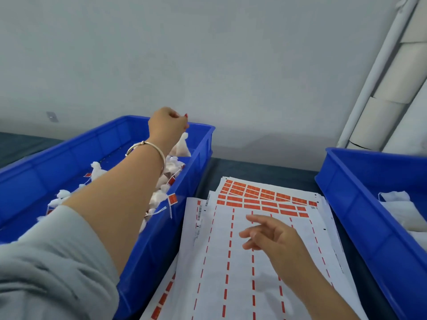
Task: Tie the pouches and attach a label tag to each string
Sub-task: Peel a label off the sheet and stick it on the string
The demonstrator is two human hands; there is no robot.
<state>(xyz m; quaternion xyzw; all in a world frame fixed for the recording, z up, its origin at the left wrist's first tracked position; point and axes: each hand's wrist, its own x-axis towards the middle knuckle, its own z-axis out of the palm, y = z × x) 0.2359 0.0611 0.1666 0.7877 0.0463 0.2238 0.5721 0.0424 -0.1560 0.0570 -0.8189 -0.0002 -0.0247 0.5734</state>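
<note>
A pale grey wall (208, 54) fills the upper half of the scene above a dark, matte tabletop (265, 168), where a large blue ribbed plastic crate (161, 239) on the left holds a loose scatter of small white gauze pouches (161, 195), several trailing thin strings with red rectangular label tags (172, 199). A second blue plastic crate (369, 227) stands at the right, cut off by the frame edge, with soft white fabric pieces (402, 209) inside that are hard to make out. Between the crates, touching the left crate's wall, lies a fanned stack of glossy white sticker sheets (231, 262); rows of red labels (265, 199) remain at the far end, while nearer rows show only thin red dashes. Pale cardboard tubes (392, 88) lean in the right corner, partly out of view. The left hand (167, 125), on a forearm wearing a thin metal bangle (147, 150) and a pushed-up grey sleeve (53, 262), hangs over the left crate's far end, fingers pinching the top of a single white pouch (181, 147) that dangles above the heap. The right hand (275, 236) hovers just over the sheets, fingers loosely spread, holding nothing.
</note>
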